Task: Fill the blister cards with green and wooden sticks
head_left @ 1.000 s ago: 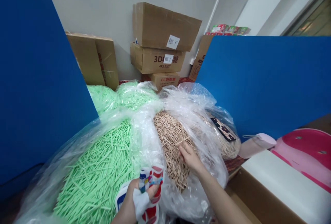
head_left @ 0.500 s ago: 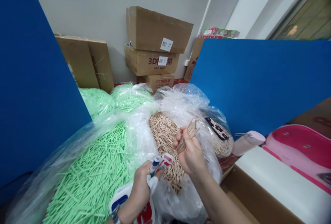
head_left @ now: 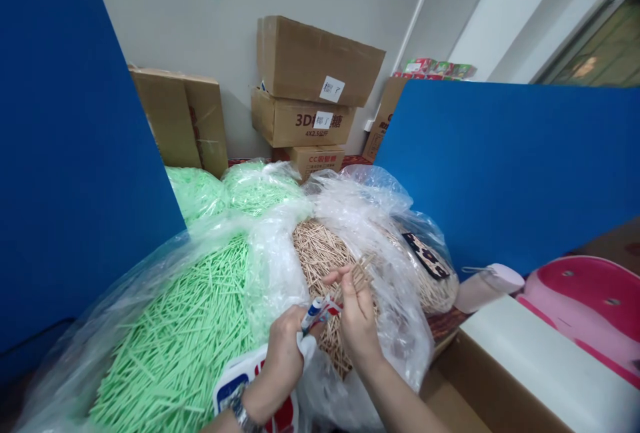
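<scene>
Your left hand [head_left: 283,353]: fingers grip a small white printed plastic bag [head_left: 235,383] | right hand [head_left: 357,321]: fingers pinch thin tan wooden sticks [head_left: 358,272] at the bag's mouth | sticks likely light, stiff, slip-prone; pinch them mid-bundle.

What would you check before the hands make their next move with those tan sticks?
1. Right hand grips a bunch of tan sticks: ok.
2. Sticks lie roughly parallel in the grip: ok.
3. Left hand pinches the printed bag at its top: ok.
4. Bag's mouth open: cannot tell.
5. Clear sack of loose sticks open, under the hands: ok.
6. Green sticks kept apart in their own plastic: ok.
</scene>
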Demonstrator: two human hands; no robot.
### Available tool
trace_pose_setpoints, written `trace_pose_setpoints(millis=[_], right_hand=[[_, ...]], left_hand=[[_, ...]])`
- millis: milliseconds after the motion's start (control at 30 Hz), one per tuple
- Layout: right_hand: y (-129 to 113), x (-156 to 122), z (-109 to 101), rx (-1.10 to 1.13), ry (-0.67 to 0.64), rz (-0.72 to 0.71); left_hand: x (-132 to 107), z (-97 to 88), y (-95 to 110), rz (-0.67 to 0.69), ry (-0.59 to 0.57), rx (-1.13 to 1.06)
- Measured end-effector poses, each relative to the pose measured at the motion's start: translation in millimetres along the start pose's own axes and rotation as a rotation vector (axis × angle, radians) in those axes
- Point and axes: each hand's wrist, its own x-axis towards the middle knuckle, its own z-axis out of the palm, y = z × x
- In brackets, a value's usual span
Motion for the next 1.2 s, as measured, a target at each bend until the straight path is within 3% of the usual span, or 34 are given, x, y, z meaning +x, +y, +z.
trace_pose_setpoints(millis=[200,433,533,633,800,933,1067,1200], right_hand=[[19.5,-2.7,-1.4,-0.052,0.016,0.075],[23.2,8.9,-20.8,-0.130,-0.258,0.041],[15.7,18.3,-31.0,-0.090,-0.241,0.016],[11.1,22.2,-37.3,-0.117,-0.221,-0.070],[13.1,16.9,-42.1,-0.467,-0.478,-0.354],[11.1,18.5,-43.9,-0.465,-0.410,-0.340],[6.1,27.6,-40.6,-0.529,-0.461,-0.422],[9.1,29.1,-45.6,-0.546,-0.225,-0.417]], left_hand=[[5.4,1.0,4.2,0.034,0.020,0.015],[13.9,2.7,0.0,0.007,0.008,0.008],[17.4,2.9,-1.0,-0.010,0.011,-0.016],[18.8,1.7,-1.3,-0.007,-0.018,-0.045],[16.2,-5.3,-4.8,-0.011,-0.041,-0.171],[14.5,-8.6,-6.7,-0.045,-0.072,-0.300],[23.2,-3.7,-8.1,-0.089,-0.086,-0.382],[32.6,-1.5,-19.7,-0.123,-0.097,-0.396]])
